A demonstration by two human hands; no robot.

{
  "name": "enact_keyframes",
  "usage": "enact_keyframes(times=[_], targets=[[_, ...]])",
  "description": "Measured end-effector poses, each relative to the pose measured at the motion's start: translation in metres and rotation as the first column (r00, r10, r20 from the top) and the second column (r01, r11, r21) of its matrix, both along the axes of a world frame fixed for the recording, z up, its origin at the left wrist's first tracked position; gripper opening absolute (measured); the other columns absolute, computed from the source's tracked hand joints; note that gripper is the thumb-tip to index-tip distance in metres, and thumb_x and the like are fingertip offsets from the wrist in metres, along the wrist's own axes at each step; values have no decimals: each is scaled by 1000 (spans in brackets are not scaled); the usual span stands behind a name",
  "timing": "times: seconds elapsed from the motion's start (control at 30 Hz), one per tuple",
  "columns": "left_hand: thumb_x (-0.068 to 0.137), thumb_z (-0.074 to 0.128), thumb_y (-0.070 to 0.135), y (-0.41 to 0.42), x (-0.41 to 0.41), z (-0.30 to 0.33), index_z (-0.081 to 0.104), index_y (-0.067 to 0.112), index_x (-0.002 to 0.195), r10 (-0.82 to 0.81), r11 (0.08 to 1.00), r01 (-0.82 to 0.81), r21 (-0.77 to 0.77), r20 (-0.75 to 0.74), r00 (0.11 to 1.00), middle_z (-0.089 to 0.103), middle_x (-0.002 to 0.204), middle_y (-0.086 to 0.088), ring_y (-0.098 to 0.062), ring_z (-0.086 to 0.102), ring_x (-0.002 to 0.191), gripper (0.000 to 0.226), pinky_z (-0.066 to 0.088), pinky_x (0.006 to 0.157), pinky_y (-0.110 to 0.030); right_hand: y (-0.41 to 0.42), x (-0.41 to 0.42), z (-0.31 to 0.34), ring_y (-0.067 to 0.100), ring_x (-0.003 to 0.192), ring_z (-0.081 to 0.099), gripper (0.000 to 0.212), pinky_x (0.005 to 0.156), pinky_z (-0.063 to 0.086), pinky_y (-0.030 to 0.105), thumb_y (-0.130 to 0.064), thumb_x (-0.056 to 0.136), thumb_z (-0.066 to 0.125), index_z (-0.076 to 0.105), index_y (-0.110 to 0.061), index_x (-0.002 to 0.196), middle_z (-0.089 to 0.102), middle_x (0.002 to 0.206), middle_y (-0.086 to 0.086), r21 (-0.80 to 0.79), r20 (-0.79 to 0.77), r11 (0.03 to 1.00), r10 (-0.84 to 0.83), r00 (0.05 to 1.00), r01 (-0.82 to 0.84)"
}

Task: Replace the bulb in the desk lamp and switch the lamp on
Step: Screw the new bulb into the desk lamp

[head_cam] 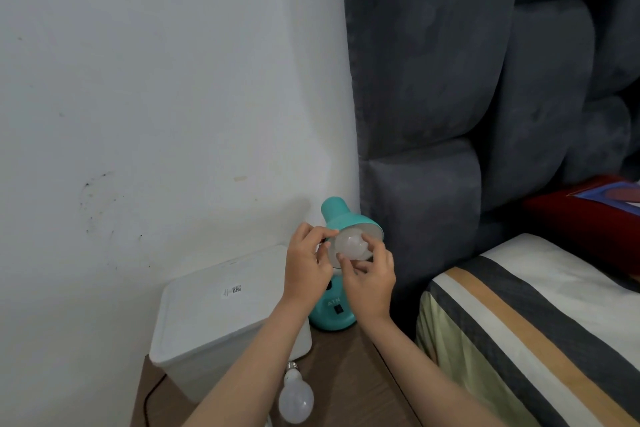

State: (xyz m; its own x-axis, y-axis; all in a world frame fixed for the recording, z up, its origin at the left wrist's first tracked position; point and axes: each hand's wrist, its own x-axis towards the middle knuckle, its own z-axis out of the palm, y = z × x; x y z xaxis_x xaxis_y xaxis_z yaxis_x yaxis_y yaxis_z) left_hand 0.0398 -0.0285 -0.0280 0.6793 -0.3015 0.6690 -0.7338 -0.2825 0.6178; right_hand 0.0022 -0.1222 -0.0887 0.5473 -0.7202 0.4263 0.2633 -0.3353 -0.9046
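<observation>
A teal desk lamp (pixel 341 215) stands on a brown bedside table (pixel 343 374), its shade tilted toward me. A white bulb (pixel 351 246) sits in the mouth of the shade. My right hand (pixel 369 282) grips this bulb from below with its fingertips. My left hand (pixel 306 267) pinches the left rim of the shade. The lamp's round base (pixel 333 315) shows a black switch and is partly hidden behind my hands. A second white bulb (pixel 296 400) lies on the table near my left forearm, its screw cap pointing away from me.
A white lidded plastic box (pixel 221 315) stands to the left of the lamp against the white wall. A dark padded headboard (pixel 467 97) rises on the right. A bed with a striped cover (pixel 536 322) adjoins the table. A black cable (pixel 152 392) runs along the table's left edge.
</observation>
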Motion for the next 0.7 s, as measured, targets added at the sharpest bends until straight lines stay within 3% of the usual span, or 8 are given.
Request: enact_keyframes(times=[0.1, 0.2, 0.27, 0.4, 0.47, 0.6, 0.7], targets=[[81, 54, -8, 0, -1, 0, 66, 16, 92, -1, 1000, 1, 5, 3, 1000, 52, 88, 1, -15, 58, 85, 29, 55, 70, -35, -1, 1, 6, 12, 75, 68, 48, 63, 51, 9, -27, 78, 75, 51, -15, 119, 61, 107, 10, 147, -1, 989, -5, 1000, 5], [81, 54, -8, 0, -3, 0, 66, 16, 93, 3, 1000, -3, -3, 0, 1000, 52, 88, 1, -15, 58, 85, 30, 56, 70, -34, 4, 2, 7, 18, 86, 66, 56, 72, 57, 24, -22, 76, 76, 47, -17, 124, 48, 120, 4, 118, 29, 993, -7, 1000, 4], [81, 55, -8, 0, -3, 1, 66, 16, 93, 7, 1000, -7, -5, -5, 1000, 52, 87, 4, -15, 58, 86, 29, 56, 70, -32, 5, 2, 4, 19, 88, 65, 56, 74, 58, 28, -18, 76, 76, 48, -20, 125, 46, 118, 2, 77, 30, 997, 7, 1000, -10], [82, 54, -7, 0, -4, 1, 66, 17, 93, 4, 1000, -4, 1, -1, 1000, 50, 87, 8, -13, 58, 85, 28, 55, 69, -29, -1, 1, 6, 12, 75, 67, 48, 67, 57, 20, -31, 79, 74, 49, -17, 118, 60, 107, 10, 148, -12, 989, -1, 1000, 3], [82, 55, -7, 0, -4, 0, 66, 17, 93, 7, 1000, -7, 0, 2, 1000, 51, 87, 4, -13, 58, 85, 29, 55, 69, -28, -1, 1, 9, 15, 81, 67, 52, 66, 54, 13, -28, 79, 75, 48, -14, 120, 56, 114, 10, 141, -6, 990, -9, 1000, 10], [82, 56, -7, -1, -3, 0, 66, 16, 93, 15, 1000, -15, -8, 3, 1000, 53, 88, 1, -15, 59, 85, 27, 55, 69, -28, 4, 3, 2, 20, 90, 65, 55, 76, 59, 29, -12, 77, 73, 49, -20, 125, 44, 118, 4, 22, 34, 1000, 11, 999, -12], [82, 56, -7, -1, -2, 0, 66, 16, 93, 16, 1000, -16, -6, 7, 1000, 53, 88, 0, -14, 59, 84, 28, 56, 69, -31, 2, 2, 3, 18, 82, 68, 48, 69, 55, 15, -19, 80, 73, 51, -21, 122, 52, 115, 8, 61, 16, 998, -1, 1000, 0]])
